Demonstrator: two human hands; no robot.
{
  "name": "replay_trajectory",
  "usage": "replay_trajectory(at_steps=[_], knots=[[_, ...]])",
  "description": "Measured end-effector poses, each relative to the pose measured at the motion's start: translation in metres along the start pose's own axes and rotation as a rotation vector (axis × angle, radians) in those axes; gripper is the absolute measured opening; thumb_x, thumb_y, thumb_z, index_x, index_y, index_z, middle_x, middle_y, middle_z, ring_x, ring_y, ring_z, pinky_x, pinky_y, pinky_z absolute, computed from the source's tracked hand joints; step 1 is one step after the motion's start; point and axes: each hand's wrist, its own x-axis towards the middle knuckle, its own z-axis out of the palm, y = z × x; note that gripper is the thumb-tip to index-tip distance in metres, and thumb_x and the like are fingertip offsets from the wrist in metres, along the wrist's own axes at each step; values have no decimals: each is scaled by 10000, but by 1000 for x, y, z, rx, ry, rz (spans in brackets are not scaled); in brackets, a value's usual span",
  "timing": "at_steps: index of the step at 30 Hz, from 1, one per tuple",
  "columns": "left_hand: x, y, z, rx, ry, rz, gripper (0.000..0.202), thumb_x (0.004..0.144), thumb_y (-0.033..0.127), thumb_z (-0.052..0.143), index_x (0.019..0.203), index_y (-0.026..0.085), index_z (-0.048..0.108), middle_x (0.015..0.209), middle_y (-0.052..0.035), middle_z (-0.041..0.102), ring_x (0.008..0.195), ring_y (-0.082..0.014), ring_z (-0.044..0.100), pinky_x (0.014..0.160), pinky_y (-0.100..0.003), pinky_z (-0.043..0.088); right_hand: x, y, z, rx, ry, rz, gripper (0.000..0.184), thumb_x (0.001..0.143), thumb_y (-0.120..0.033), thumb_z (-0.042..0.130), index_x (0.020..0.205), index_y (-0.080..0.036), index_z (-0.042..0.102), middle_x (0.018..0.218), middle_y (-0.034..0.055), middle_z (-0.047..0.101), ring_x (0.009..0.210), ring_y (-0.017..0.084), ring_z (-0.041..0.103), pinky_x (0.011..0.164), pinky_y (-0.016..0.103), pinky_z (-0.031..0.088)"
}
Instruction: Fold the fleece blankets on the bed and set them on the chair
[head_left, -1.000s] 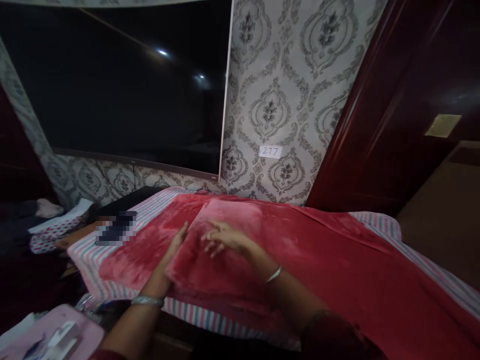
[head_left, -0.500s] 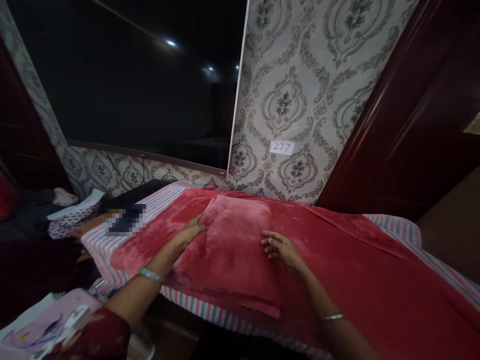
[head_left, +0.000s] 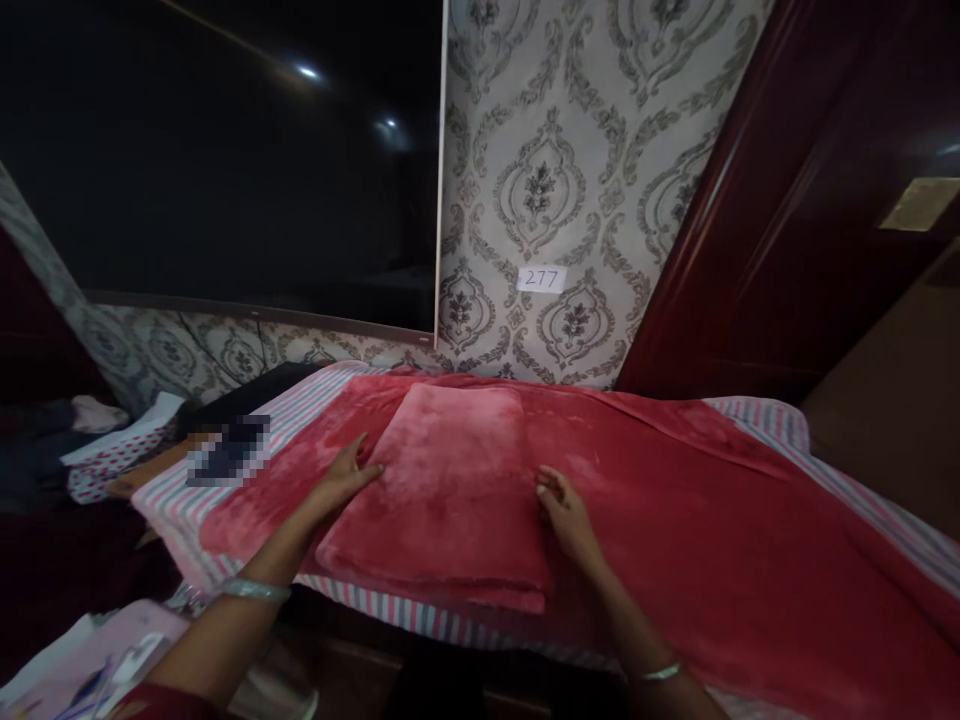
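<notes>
A folded red plush blanket [head_left: 450, 490] lies flat as a thick rectangle on a larger red plush spread [head_left: 690, 540]. My left hand [head_left: 346, 482] is at its left edge, fingers spread and thumb against the fabric. Along the opposite edge is my right hand [head_left: 566, 512], its fingers loosely curved and apart, with the tips close to the fold; whether they touch it I cannot tell. Neither hand grips the cloth. Under the red spread, a striped sheet [head_left: 427, 615] in pink, grey and white shows around the borders.
Behind the surface, a large dark television [head_left: 247, 170] hangs on patterned wallpaper, with a paper label [head_left: 541, 279] reading 277. A blurred-out dark item [head_left: 229, 452] rests on the sheet at left, near a dotted box [head_left: 120, 455]. A pink container [head_left: 112, 655] stands front left.
My left hand has slid toward me along the blanket's left edge, its fingers now more spread. The right hand stays by the right edge, fingers a little more curled. The view has shifted slightly.
</notes>
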Motion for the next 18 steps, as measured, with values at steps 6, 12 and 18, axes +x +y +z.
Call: replay_trajectory(at_steps=[6,12,18], knots=[[-13,8,-4,-159,-132,-151,1017,654,578,772,1502,150,410,1606,-191,354,1450,-339,396,1162,-428,386,-41,5,1,-29,-161,193,848,716,-631,708,1439,-233,514,1500,111,514,1389,306,467,1151,503,377],[-14,42,1,-337,-167,-233,1034,597,369,833,1521,222,394,1464,-140,559,1228,-336,625,965,-432,563,-35,-24,6,-79,-331,101,943,734,-463,711,1567,-240,332,1464,84,555,1311,285,550,1104,464,456],[-72,91,60,-632,-80,6,977,710,340,773,1563,368,297,1579,-29,440,1308,-272,568,1012,-342,531,52,-125,-84,-453,-449,-296,705,741,-421,723,1410,-248,578,1427,52,597,1266,288,580,1092,449,452]])
